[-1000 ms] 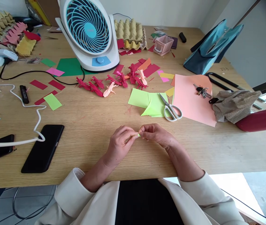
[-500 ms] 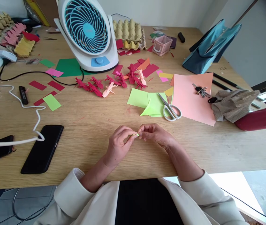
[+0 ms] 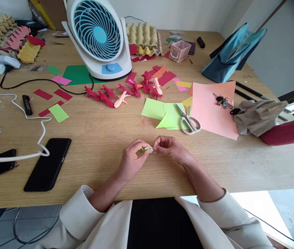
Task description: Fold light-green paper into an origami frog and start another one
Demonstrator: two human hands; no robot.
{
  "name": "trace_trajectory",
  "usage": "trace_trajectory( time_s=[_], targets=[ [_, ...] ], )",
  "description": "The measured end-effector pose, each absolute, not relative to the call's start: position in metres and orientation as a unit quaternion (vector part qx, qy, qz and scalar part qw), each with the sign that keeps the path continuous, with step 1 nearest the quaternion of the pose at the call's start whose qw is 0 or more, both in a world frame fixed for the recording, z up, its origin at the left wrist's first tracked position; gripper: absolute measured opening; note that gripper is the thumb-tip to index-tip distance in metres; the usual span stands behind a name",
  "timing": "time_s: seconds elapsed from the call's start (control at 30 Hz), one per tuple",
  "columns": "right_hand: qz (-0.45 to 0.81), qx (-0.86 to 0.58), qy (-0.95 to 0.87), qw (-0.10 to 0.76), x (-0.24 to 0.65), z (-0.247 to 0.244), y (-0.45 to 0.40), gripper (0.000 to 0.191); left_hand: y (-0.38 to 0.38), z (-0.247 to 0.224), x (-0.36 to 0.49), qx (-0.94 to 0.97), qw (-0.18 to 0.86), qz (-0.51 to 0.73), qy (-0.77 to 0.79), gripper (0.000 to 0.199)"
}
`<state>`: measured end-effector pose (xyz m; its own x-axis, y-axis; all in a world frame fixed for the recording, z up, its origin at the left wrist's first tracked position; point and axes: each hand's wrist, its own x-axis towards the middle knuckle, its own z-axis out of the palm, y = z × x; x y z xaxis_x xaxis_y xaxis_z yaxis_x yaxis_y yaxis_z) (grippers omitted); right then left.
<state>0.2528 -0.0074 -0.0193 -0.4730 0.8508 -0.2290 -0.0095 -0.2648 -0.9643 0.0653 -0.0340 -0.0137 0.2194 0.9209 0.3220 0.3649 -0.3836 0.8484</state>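
Note:
Between my fingertips is a small folded piece of light green paper [image 3: 144,149], partly hidden by the fingers. My left hand [image 3: 134,157] pinches it between thumb and forefinger. My right hand [image 3: 169,149] has its thumb and fingers pressed together at the paper's right end. Just beyond my hands lie light green sheets [image 3: 153,108], with white-handled scissors [image 3: 189,123] resting on their right part. Farther off, several folded red paper pieces [image 3: 106,98] and a pale pink one [image 3: 121,99] form a loose row.
A white and blue fan [image 3: 100,38] stands at the back. A pink sheet [image 3: 211,114] bears keys [image 3: 223,100]; a cloth [image 3: 258,116] and red bottle [image 3: 288,132] are at right. A black phone [image 3: 47,164] and white cable [image 3: 42,133] lie left.
More of the light green paper now shows between the thumb and fingers of my left hand. Both hands stay in nearly the same place; the view has shifted slightly.

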Motion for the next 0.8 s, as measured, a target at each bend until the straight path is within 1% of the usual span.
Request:
trace_trajectory(
  time_s=[0.17,0.5,0.8],
  targets=[
    [0.655,-0.417,-0.541,0.324,0.251,-0.019,-0.010,0.026,-0.033,-0.015,0.064,0.722,0.322,0.409,0.456,0.010],
    [0.671,-0.407,-0.514,0.345,0.249,-0.024,-0.012,0.026,-0.031,-0.016,0.063,0.713,0.335,0.408,0.462,0.007],
    [0.715,-0.390,-0.460,0.354,0.246,-0.014,-0.011,0.036,-0.031,-0.014,0.063,0.690,0.351,0.431,0.463,0.009]
  ],
)
